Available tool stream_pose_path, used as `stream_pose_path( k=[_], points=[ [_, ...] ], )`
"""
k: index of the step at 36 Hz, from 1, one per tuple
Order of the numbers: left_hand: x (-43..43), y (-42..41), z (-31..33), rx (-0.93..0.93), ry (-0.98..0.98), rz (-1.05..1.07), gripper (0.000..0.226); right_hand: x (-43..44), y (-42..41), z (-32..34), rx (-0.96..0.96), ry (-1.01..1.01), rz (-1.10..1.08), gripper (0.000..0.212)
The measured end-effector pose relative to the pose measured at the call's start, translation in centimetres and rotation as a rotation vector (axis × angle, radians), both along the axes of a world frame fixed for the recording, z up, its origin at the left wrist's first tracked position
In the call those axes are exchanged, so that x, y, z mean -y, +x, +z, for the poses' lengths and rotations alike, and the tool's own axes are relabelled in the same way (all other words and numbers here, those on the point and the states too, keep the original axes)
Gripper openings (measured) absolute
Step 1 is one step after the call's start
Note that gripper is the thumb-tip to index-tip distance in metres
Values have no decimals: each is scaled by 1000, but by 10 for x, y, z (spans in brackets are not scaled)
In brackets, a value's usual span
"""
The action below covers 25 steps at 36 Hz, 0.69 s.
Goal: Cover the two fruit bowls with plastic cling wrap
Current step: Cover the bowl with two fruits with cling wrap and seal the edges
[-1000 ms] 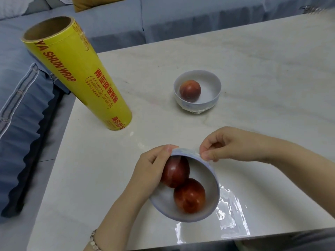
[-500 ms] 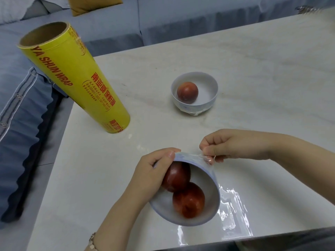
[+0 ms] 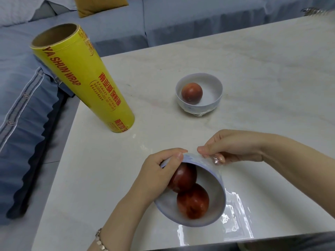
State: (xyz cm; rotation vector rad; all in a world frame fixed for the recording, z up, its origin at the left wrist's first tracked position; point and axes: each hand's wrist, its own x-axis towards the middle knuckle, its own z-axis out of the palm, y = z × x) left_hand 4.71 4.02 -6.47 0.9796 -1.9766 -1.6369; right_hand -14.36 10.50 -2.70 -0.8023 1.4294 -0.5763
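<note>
Little differs from half a second ago: both hands keep their hold, and the whole scene sits slightly further right in the frame. My left hand [image 3: 155,176] still grips the near bowl [image 3: 216,205] at lower centre, thumb hooked over its rim and fingers behind its wall, tipping its mouth towards the camera. My right hand [image 3: 233,147] pinches the cling film [image 3: 235,220] against the bowl's far rim. The film trails down the bowl's right side and lies shiny and wrinkled on the table [image 3: 253,69]. Two red fruits [image 3: 193,201] rest touching inside the bowl. The far bowl [image 3: 213,87], mid-frame, stands upright with one fruit and crinkled film under its foot. The yellow roll [image 3: 81,75] stands on end at the upper left.
</note>
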Motion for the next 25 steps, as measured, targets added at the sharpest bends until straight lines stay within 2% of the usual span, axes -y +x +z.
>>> stream_pose_path(
  k=[5, 8, 11, 14, 20, 25],
  points=[
    [-1, -2, 0, 12, -8, -6, 31, 2, -2, 7, -10, 104, 33, 42],
    [-1, 0, 0, 6, -7, -11, 32, 1, 2, 8, 72, 19, 21, 27],
    [-1, 2, 0, 7, -11, -19, 38, -2, 6, 0, 133, -66, -139, 20],
    [-2, 1, 3, -13, -18, -9, 28, -5, 15, -8, 157, -138, -328, 16],
    [-3, -1, 4, 5, -45, 37, 13, -5, 32, -20, 40, -240, -597, 24],
    [-4, 3, 4, -11, -54, 44, 15, 0, 37, -27, -103, -289, -626, 24]
  ],
)
